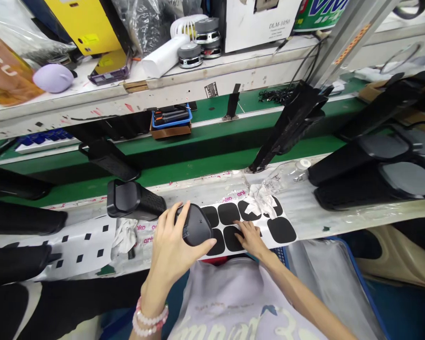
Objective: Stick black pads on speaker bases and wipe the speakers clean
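- Bin (172, 123), blue, on the green line: holds black rods; seated in a brown carton (171, 132).
- Tray (38, 148), white, left: holds blue pieces.
- Crate (361, 283), blue-rimmed, below the bench at right: contains clear plastic film (318, 269).
- Bottle (286, 175), clear, white-capped: lying on the bench; contents cannot be told.
- White box (248, 33), upper shelf: marked "DLM-1050".
- Orange bag (7, 71), upper left: letters "CU" legible.
- Green tub (303, 21), upper right: large lettering, cut off by the frame.
- Bench (184, 191): pink lettering, "nko" legible in places.
- Left hand (173, 243): fingers spread across the black case (201, 224), thumb along its lower edge, gripping it over the left end of the sheet (265, 225).
- Right hand (253, 238): fingers bent, tips touching the sheet among its black patches (230, 214); whether they pinch one cannot be told.
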`<state>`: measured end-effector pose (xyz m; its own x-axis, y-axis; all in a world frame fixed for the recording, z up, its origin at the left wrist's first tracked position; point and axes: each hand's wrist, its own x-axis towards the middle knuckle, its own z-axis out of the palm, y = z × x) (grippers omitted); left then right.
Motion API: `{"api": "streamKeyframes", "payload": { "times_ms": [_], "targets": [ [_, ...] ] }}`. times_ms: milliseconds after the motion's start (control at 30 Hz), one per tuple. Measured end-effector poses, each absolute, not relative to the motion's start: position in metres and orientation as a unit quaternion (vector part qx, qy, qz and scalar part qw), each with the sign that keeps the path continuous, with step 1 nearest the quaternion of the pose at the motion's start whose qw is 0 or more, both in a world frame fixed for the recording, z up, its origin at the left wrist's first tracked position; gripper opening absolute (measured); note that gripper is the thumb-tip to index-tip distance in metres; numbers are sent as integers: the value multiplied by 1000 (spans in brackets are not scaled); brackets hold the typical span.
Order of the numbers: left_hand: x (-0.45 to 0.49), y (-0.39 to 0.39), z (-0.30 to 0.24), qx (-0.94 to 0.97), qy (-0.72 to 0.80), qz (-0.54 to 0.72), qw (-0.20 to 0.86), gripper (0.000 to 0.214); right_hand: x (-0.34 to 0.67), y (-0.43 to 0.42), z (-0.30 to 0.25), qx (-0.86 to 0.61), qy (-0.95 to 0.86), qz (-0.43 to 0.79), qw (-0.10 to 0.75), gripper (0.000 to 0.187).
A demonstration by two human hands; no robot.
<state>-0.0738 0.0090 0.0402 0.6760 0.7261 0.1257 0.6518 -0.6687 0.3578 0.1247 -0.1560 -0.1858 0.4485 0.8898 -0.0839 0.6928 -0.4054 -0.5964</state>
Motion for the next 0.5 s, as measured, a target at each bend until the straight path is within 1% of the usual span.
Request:
{"api": "streamKeyframes", "payload": {
  "times_ms": [100,267,400,500],
  "targets": [
    [-74,8,41,902,384,131,147,82,133,-142,-173,-784,-537,212,227,24],
    [-74,8,41,903,379,133,151,82,138,-139,-157,-711,-601,277,238,27],
    [-76,9,40,901,378,139,162,82,134,-172,-146,-677,-601,329,269,24],
    [-76,9,41,897,381,139,174,81,139,-206,-133,-692,-565,331,304,23]
  ]
}}
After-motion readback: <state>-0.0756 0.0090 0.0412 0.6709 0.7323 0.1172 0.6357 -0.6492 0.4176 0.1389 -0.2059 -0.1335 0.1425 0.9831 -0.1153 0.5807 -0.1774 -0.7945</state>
